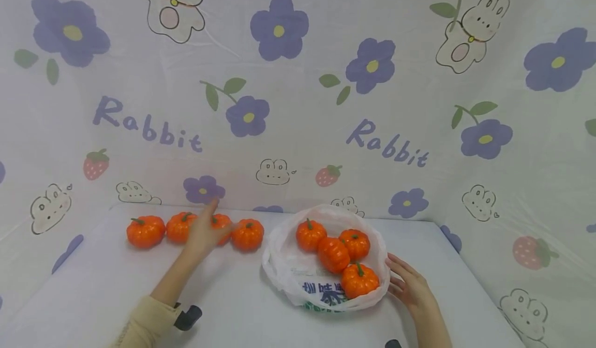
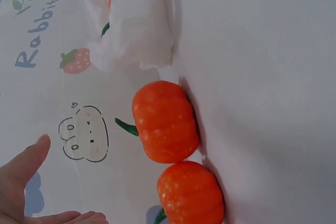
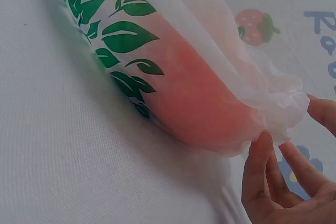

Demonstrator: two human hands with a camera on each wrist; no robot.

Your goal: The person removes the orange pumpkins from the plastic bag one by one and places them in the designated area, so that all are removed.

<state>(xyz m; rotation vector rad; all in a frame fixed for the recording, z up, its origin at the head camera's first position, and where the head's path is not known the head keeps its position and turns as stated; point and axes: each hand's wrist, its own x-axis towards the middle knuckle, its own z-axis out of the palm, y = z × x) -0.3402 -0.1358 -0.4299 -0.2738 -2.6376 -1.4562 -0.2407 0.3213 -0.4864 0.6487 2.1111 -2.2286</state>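
Note:
My left hand [image 1: 203, 235] hovers over the row of small orange pumpkins [image 1: 146, 232] at the left, its thumb and fingers spread, partly covering the middle pumpkins. In the left wrist view that hand holds nothing, and two pumpkins with green stems lie beside each other. A white plastic bag [image 1: 281, 281] with green leaf print stands with its mouth wide, several orange pumpkins [image 1: 360, 281] inside. At the bag's right side, my right hand [image 1: 412, 286] touches the crumpled rim with spread fingertips [image 3: 260, 145].
The white tabletop [image 1: 242, 306] spreads in front of the pumpkins and the bag. Behind it hangs a pale curtain [image 1: 298, 146] printed with rabbits, purple flowers and strawberries. A black strap end [image 1: 188, 318] sticks out by the left wrist.

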